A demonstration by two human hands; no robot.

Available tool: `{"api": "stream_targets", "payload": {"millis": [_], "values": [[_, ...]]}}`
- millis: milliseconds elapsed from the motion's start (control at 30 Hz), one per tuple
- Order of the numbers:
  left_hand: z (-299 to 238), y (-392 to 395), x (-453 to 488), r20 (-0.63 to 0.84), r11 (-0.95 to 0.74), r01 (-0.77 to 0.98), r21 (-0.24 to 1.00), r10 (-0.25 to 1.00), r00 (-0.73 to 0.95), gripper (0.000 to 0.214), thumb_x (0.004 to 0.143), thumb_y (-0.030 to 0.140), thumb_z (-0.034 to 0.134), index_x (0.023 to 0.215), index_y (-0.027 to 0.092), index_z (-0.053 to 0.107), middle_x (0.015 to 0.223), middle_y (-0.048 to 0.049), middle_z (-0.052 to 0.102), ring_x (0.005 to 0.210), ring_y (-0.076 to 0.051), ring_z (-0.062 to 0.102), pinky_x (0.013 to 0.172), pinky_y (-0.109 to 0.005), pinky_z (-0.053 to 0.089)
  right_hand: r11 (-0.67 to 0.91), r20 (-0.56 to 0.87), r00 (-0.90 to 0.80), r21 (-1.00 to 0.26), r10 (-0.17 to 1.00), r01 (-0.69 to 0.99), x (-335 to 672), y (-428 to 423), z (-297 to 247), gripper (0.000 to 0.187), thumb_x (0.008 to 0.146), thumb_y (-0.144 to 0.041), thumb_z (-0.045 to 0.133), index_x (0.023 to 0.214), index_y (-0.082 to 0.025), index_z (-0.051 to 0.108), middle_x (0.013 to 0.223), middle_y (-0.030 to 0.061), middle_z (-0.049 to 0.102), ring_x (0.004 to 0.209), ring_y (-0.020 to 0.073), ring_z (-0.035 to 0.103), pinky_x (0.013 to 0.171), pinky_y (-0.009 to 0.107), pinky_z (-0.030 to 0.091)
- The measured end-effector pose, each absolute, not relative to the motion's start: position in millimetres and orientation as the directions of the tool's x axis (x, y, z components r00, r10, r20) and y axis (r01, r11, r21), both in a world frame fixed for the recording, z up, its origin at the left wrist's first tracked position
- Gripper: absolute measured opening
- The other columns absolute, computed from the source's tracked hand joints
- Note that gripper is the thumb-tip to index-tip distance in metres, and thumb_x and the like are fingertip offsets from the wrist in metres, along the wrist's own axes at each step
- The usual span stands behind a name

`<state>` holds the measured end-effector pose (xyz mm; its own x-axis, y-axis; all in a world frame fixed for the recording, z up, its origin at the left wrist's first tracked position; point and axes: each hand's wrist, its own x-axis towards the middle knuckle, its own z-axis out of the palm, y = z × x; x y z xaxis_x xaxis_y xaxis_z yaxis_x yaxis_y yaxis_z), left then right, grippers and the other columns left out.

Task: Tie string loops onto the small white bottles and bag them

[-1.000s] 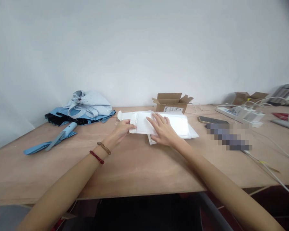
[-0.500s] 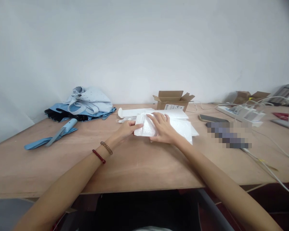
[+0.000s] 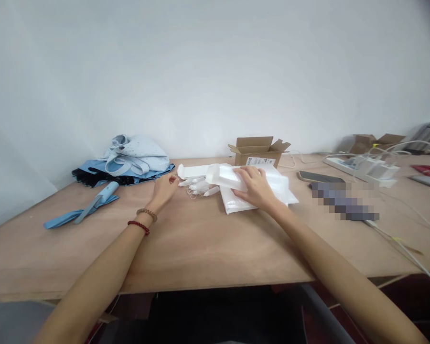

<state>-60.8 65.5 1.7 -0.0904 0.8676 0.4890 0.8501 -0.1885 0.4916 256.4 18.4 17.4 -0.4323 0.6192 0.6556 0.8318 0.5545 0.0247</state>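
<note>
Sleeve [image 3: 222, 176], white and shiny, sits in the right hand [image 3: 254, 186], thumb and fingers clasping it just over white packaging [image 3: 236, 204] mid-counter [image 3: 186, 253]. The left hand [image 3: 165, 189], fingers curled, is just beside the small white pieces [image 3: 198, 184]; whether it pinches anything cannot be told. A light hold should spare the sleeve from crumpling, its left end best kept clear of the looped strings [image 3: 192, 194], which could snag. Counted: one clasped sleeve, two brown cartons [image 3: 257, 156], two bracelets [image 3: 139, 225], and several white pieces, overlapping too much for an exact number
</note>
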Motion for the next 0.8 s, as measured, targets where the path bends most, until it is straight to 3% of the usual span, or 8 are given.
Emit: {"api": "stream_targets", "payload": {"millis": [133, 200, 467, 667, 800], "values": [[-15, 81, -84, 0.418, -0.235, 0.861, 0.451, 0.908, 0.029, 0.037, 0.076, 0.023, 0.059, 0.11, 0.014, 0.066, 0.114, -0.0129, 0.068, 0.09, -0.025, 0.063, 0.082, -0.034, 0.047, 0.537, 0.647, -0.423, 0.024, 0.634, 0.843, 257, 19, 17, 0.05, 0.083, -0.042, 0.057, 0.126, -0.019, 0.047, 0.126, 0.0164, 0.052, 0.116, 0.0323, 0.047, 0.096, 0.048, 0.029], [-20, 85, -85, 0.392, -0.256, 0.839, 0.48, 0.918, 0.057, 0.042, 0.075, 0.022, 0.061, 0.115, 0.013, 0.064, 0.115, -0.0139, 0.067, 0.089, -0.024, 0.064, 0.082, -0.035, 0.048, 0.525, 0.626, -0.421, 0.021, 0.657, 0.851, 257, 20, 15, 0.055, 0.082, -0.046, 0.059, 0.128, -0.019, 0.046, 0.128, 0.0166, 0.051, 0.117, 0.0331, 0.045, 0.098, 0.048, 0.028], [-12, 81, -80, 0.39, -0.312, 0.795, 0.52, 0.915, 0.104, 0.018, 0.074, 0.025, 0.06, 0.078, 0.015, 0.073, 0.087, -0.0104, 0.073, 0.08, -0.025, 0.064, 0.078, -0.035, 0.047, 0.521, 0.585, -0.421, -0.004, 0.694, 0.854, 258, 22, 11, 0.058, 0.084, -0.052, 0.054, 0.131, -0.021, 0.042, 0.131, 0.0166, 0.048, 0.118, 0.0339, 0.045, 0.098, 0.051, 0.028], [14, 68, -86, 0.46, -0.261, 0.756, 0.6, 0.886, -0.058, 0.017, 0.07, 0.024, 0.06, 0.075, 0.015, 0.074, 0.079, -0.009, 0.073, 0.075, -0.024, 0.064, 0.073, -0.033, 0.046, 0.519, 0.573, -0.413, -0.025, 0.708, 0.855, 257, 22, 11, 0.059, 0.083, -0.053, 0.054, 0.131, -0.021, 0.042, 0.131, 0.017, 0.048, 0.118, 0.0344, 0.044, 0.098, 0.052, 0.029], [25, 61, -85, 0.48, -0.316, 0.561, 0.765, 0.861, -0.17, 0.022, 0.067, 0.03, 0.066, 0.08, 0.015, 0.074, 0.085, -0.0091, 0.074, 0.077, -0.021, 0.063, 0.069, -0.03, 0.047, 0.52, 0.564, -0.414, -0.033, 0.715, 0.853, 256, 23, 11, 0.059, 0.083, -0.053, 0.055, 0.13, -0.02, 0.043, 0.13, 0.0169, 0.049, 0.118, 0.0338, 0.044, 0.098, 0.051, 0.029]]}}
